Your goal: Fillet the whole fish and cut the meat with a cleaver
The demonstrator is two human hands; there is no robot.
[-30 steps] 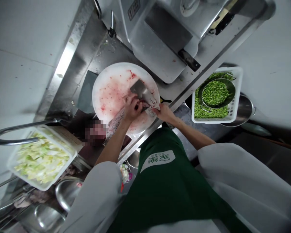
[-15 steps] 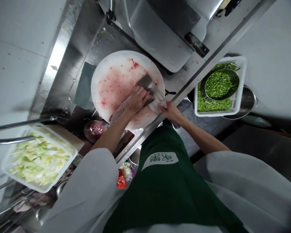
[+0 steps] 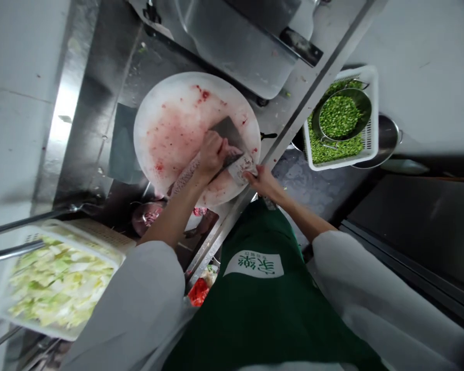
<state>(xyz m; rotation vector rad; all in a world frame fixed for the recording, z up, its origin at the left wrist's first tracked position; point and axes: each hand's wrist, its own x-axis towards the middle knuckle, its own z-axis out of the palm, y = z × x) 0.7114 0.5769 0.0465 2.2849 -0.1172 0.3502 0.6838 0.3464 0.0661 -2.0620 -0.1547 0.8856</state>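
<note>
A round white chopping board (image 3: 170, 123) with red stains lies on the steel counter. On it, my left hand (image 3: 211, 154) is closed over a long, pale pink piece of meat (image 3: 185, 178) with a net-like surface. My right hand (image 3: 263, 181) grips a cleaver (image 3: 242, 167) at the board's near right edge. Specks cling to its pale blade, and my fingers hide the handle. A dark grey flat surface (image 3: 228, 131) shows just beyond my left fingers; whether it belongs to the same blade I cannot tell.
A clear tub (image 3: 239, 56) stands behind the board, with a black-handled cleaver (image 3: 301, 46) across it. Chopped greens fill a white basket (image 3: 373, 118) and a pan (image 3: 367, 108) on the right. Cut cabbage (image 3: 62, 281) sits in a basket at left. A bowl (image 3: 141, 219) is beside the board.
The view has shifted slightly. My right hand and the cleaver, blurred before, now show sharply near the board's edge. My left hand stays on the meat, its fingers curled more tightly.
</note>
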